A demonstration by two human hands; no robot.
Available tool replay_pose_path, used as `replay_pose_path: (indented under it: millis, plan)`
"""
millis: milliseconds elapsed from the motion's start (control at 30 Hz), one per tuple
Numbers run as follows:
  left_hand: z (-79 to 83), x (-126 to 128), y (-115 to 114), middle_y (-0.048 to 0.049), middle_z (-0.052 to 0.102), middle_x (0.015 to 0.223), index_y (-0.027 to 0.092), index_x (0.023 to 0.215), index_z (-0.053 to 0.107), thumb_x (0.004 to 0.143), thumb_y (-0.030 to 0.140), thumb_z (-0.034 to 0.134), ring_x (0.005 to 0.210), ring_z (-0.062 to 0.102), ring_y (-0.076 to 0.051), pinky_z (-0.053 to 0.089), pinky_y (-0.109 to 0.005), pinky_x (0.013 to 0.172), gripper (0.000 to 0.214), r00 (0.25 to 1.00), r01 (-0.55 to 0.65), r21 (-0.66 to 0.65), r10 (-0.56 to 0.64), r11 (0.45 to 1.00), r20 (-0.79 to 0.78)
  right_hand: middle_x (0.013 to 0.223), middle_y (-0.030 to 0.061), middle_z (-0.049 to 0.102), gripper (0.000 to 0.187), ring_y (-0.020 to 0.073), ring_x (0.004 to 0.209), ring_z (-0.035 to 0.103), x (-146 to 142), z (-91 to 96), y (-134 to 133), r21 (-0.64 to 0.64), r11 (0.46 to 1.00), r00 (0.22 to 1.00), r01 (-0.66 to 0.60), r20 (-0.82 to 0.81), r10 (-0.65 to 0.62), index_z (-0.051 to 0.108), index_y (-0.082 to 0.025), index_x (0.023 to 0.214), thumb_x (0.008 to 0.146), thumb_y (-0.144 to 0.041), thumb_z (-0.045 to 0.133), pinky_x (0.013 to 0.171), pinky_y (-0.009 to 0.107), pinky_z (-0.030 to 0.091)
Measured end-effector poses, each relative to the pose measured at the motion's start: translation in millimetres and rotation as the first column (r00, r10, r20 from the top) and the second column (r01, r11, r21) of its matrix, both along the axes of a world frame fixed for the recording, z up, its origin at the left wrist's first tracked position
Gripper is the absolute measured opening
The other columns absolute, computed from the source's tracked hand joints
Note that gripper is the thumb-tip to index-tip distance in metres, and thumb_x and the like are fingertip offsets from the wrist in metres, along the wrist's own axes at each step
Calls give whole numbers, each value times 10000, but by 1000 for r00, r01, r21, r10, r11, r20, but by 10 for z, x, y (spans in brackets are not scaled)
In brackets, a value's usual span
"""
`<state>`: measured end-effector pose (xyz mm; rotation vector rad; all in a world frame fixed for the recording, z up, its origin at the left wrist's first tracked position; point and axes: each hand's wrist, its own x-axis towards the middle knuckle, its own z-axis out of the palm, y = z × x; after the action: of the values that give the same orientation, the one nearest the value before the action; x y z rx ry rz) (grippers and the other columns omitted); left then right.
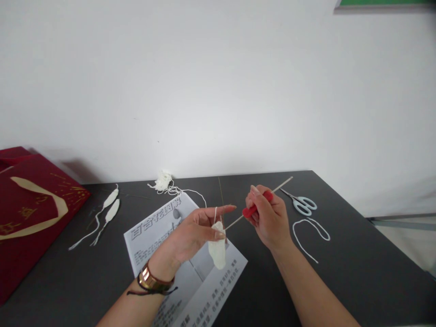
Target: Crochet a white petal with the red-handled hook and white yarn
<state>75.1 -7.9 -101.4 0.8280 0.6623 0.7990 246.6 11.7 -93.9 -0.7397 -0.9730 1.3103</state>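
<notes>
Large characters on the printed sheet (189, 286) read 百合花图解. Above it, my left hand (191, 232) pinches the white crocheted piece (217, 253) between thumb and fingers, index stretched rightward with yarn (215, 214) over it. My right hand (270, 218), curled tight round the red-handled hook (250, 211), slants it down-left to the piece.

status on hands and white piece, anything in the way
Left hand pinching white piece. Right hand gripping red-handled hook, tip near piece. Nothing seen blocking.
</notes>
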Motion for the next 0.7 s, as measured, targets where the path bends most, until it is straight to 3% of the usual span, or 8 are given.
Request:
replay_pose_path:
  millis: [267, 467, 700]
  plan:
    - [-2, -12, -1, 9, 578, 681, 168, 1189, 606, 628, 49, 698, 610, 541, -98, 409, -223, 607, 581, 1000, -14, 27, 13, 1000, 27, 428, -85, 447, 346, 24, 306, 281, -34, -3, 12, -67, 997, 997, 36, -65, -40, 465, -180, 559, 795, -374, 628, 291, 141, 211]
    - [4, 15, -7, 1, 640, 741, 229, 1174, 617, 665, 115, 733, 684, 567, -105, 412, -233, 690, 535, 979, -202, 155, 204, 967, 4, 360, -86, 457, 335, 40, 265, 318, -43, -5, 64, -222, 975, 992, 15, -119, -42, 514, -175, 562, 730, -408, 688, 248, 147, 301]
    - [-41, 38, -7, 3, 648, 753, 220, 1090, 666, 696, 139, 722, 678, 571, -103, 424, -237, 678, 406, 933, -357, 184, 357, 916, 29, 399, -68, 518, 291, 49, 298, 390, -24, -33, 82, -225, 974, 986, -10, -165, -28, 571, -162, 597, 710, -385, 720, 267, 151, 381]
